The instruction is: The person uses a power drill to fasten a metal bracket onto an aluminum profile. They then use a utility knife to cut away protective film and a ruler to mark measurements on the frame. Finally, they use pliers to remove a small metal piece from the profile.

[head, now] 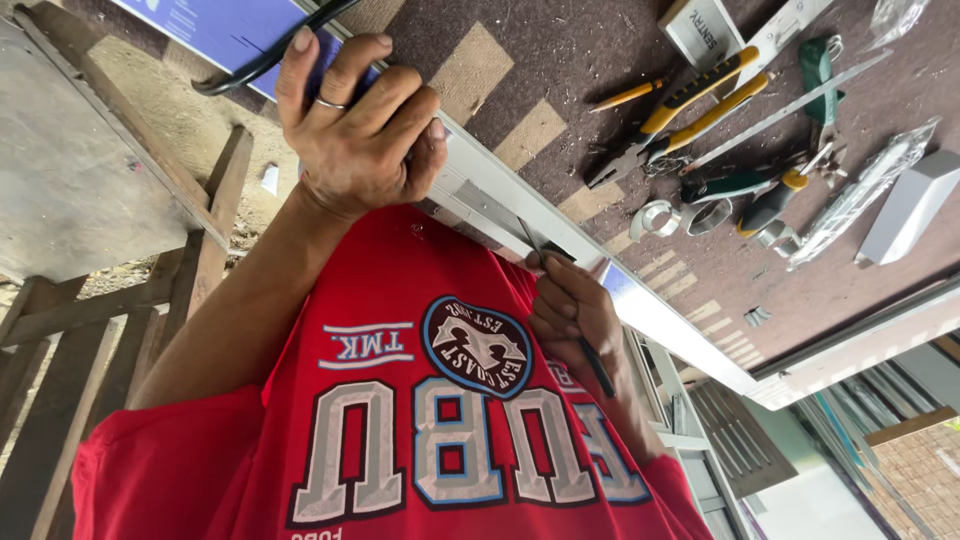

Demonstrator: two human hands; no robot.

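A long white metal rail (pixel 640 305) lies across the brown patterned worktop (pixel 560 60), going from the upper middle of the view down to the right. Both hands are working on it.

The left hand (pixel 355 120) is closed over the rail near its upper part, with the fingers curled on top and a ring on one finger. The right hand (pixel 572 312) is lower on the rail and grips a thin black pencil (pixel 560 300) between the fingers; the tip of the pencil touches the rail just beside the left hand. The person wears a red shirt (pixel 400 430) with a printed design, which covers the lower part of the view.

Well apart from the hands, in the upper right, several tools lie on the worktop: pliers with yellow handles (pixel 680 110), an orange pencil (pixel 625 96), a long steel ruler (pixel 790 110), a screwdriver with a green handle (pixel 740 185) and some small metal clamps (pixel 655 218). Near them are a clear plastic bag (pixel 865 190) and a white block (pixel 910 205). A black cable (pixel 270 55) lies over a blue sheet (pixel 215 25) at the top left. A wooden frame (pixel 120 290) is at the left side.
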